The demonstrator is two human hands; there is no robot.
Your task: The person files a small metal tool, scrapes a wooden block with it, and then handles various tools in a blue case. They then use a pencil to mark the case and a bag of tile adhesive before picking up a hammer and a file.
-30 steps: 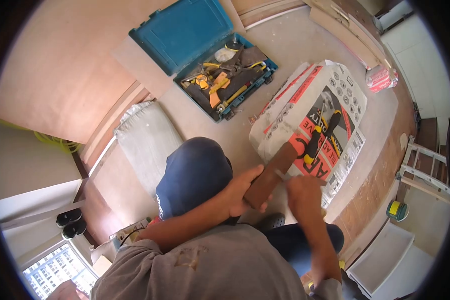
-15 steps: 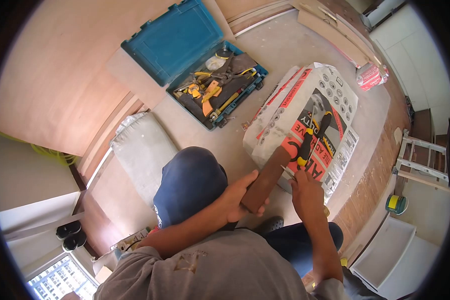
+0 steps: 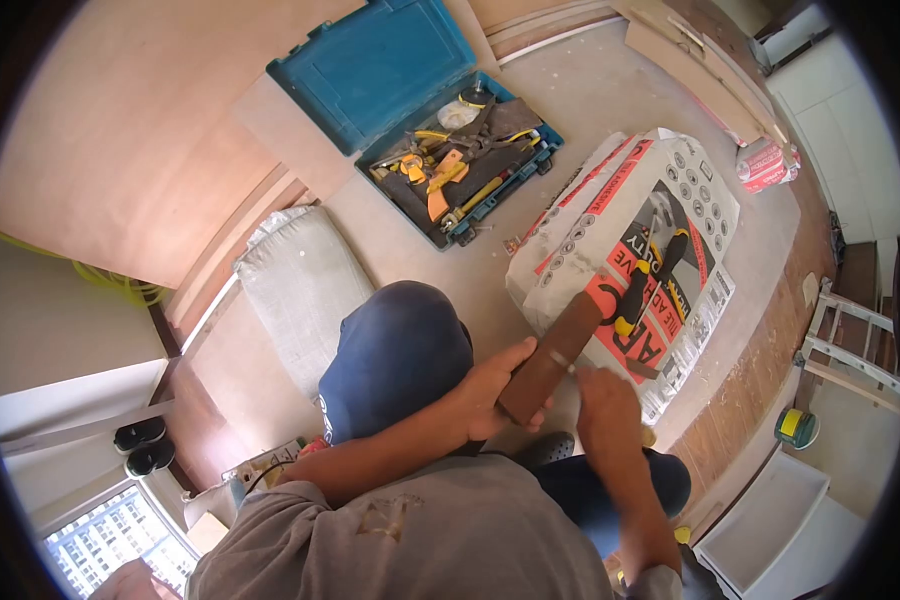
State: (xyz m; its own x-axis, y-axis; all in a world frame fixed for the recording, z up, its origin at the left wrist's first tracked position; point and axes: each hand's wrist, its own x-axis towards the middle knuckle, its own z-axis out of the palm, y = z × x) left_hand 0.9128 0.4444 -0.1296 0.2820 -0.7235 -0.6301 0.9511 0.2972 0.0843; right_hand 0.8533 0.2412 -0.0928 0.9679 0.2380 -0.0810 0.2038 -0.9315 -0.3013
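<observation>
My left hand (image 3: 495,395) is closed around the lower end of a long brown rectangular block (image 3: 545,372), which slants up and to the right. Against the block's right side, my right hand (image 3: 608,408) is closed on a thin metal piece (image 3: 567,366); its light tip shows at the block's face, but motion blur hides its kind. Beyond the block lie several black-and-yellow hand tools (image 3: 628,312) on a white and red tile adhesive bag (image 3: 705,195). My bent left knee (image 3: 400,335) is beside my left forearm.
An open teal toolbox (image 3: 380,75) full of hand tools stands ahead on the floor. A grey-white sack (image 3: 305,275) lies to the left. On the right are a small ladder (image 3: 850,345), a green tub (image 3: 797,428) and a white tray (image 3: 765,510).
The view has shifted so the surroundings appear farther right. My right hand has brought the metal tip from the block's upper right edge down onto its face. My left hand keeps its hold.
</observation>
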